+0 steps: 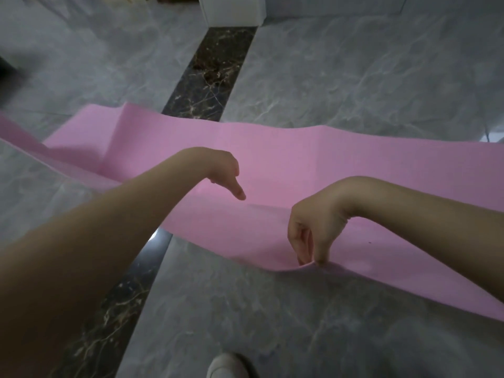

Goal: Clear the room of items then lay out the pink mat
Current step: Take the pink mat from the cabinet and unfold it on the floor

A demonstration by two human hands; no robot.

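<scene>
The pink mat (300, 159) lies unrolled across the grey marble floor from left to right, with a raised crease near its left end and a wavy far edge. My right hand (313, 227) hangs down and pinches the mat's near edge between thumb and fingertips, lifting it slightly off the floor. Over the middle of the mat is my left hand (222, 169), wrist bent, thumb pointing down toward the surface. Its other fingers are hidden behind the hand, so I cannot tell whether it holds anything.
A dark veined marble strip (212, 75) runs from the top centre under the mat toward the bottom left. A white block-like object (231, 12) stands at the top. My white shoe (226, 366) shows at the bottom edge. A dark blurred shape (8, 69) sits far left.
</scene>
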